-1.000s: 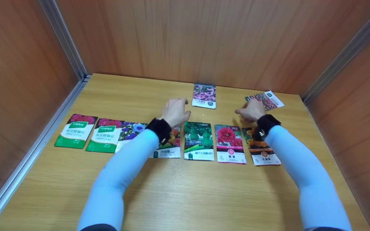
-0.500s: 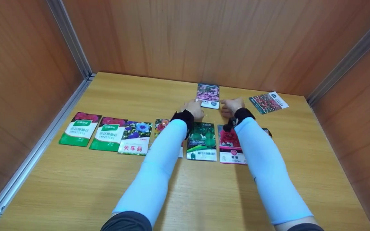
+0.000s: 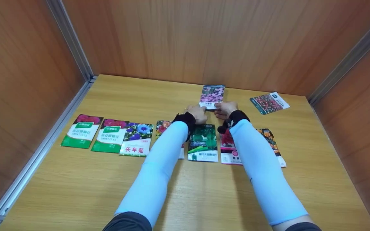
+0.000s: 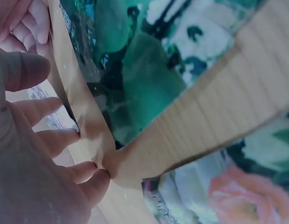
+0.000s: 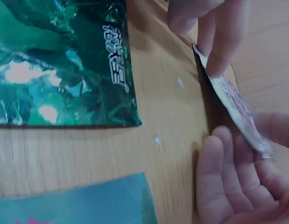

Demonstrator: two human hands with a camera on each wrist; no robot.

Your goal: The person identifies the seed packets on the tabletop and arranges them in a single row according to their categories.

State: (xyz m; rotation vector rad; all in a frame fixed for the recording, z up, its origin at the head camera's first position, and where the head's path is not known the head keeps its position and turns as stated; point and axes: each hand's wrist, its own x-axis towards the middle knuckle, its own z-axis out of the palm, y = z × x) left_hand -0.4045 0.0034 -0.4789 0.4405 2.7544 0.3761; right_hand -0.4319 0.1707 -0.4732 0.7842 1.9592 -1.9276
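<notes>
A flat packet of flower seeds with pink blooms and a white label strip (image 3: 212, 93) lies near the back wall, its near edge raised off the table. My left hand (image 3: 197, 114) holds its near left corner with the fingertips. At the near right corner, my right hand (image 3: 226, 109) pinches the same packet, thumb above and fingers below in the right wrist view. A green gourd seed packet (image 3: 203, 142) lies just in front of the hands.
Toward the right back, another seed packet (image 3: 269, 103) lies askew. Several packets form a row across the table, including two green-and-white ones (image 3: 82, 131) at the left and an orange-flowered one (image 3: 270, 141). Wood panels (image 3: 185, 41) enclose the sides and back.
My right hand has come left from beside the askew packet to the pink-flower packet; my left hand has moved right to it. Its near edge has lifted.
</notes>
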